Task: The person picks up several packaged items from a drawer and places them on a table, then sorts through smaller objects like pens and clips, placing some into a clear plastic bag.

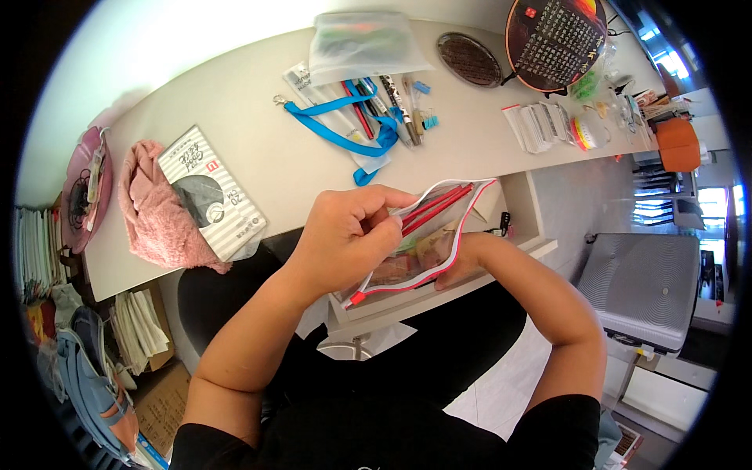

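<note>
A clear zip pouch [388,273] with a red-and-white zipper edge gapes over a pulled-out drawer. Several thin red pens or sticks [439,207] lie inside it. My left hand [345,239] is closed on the pouch's upper left edge, thumb against curled fingers. At the pouch's right side, my right hand [464,262] grips it from beneath, most of its fingers hidden behind the plastic. A red slider [358,298] sits at the lower left corner of the zipper.
The drawer [540,249] juts toward my lap. On the desk lie a blue lanyard [325,139], several pens [395,98], a frosted bag [364,47], a pink cloth [160,219], a striped package [211,192] and stacked cards [536,127]. A grey chair [638,290] stands right.
</note>
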Demonstrator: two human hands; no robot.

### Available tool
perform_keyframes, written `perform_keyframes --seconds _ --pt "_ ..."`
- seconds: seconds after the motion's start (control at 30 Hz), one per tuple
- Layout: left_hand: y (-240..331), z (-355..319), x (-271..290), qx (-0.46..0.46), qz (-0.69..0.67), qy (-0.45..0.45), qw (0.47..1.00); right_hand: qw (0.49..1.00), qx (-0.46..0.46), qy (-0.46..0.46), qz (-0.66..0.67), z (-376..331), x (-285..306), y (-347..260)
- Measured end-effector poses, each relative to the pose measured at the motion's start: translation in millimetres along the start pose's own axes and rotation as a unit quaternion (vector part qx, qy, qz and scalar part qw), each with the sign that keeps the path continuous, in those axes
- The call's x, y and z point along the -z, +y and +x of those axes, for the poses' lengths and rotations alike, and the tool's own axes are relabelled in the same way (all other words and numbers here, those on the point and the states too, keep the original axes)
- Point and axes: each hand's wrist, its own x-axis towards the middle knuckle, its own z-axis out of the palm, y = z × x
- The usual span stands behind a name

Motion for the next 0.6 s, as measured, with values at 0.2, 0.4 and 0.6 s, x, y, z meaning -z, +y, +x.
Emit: perform_keyframes --seconds 0.2,0.4,0.6 --pt "-2.4 -1.2 -2.5 0.0 -0.015 0.009 1.0 0.983 -0.028 0.159 0.089 6.5 2.9 -20.8" --pt "-2.7 -1.0 -5.0 -0.007 -0.02 0.011 1.0 0.942 -0.065 0.309 -0.11 28.3 -32.2 -7.6" --pt "-0.8 -1.3 -5.4 -0.004 -0.005 0.01 1.0 0.936 -0.098 0.294 -0.166 25.8 -43.3 -2.0"
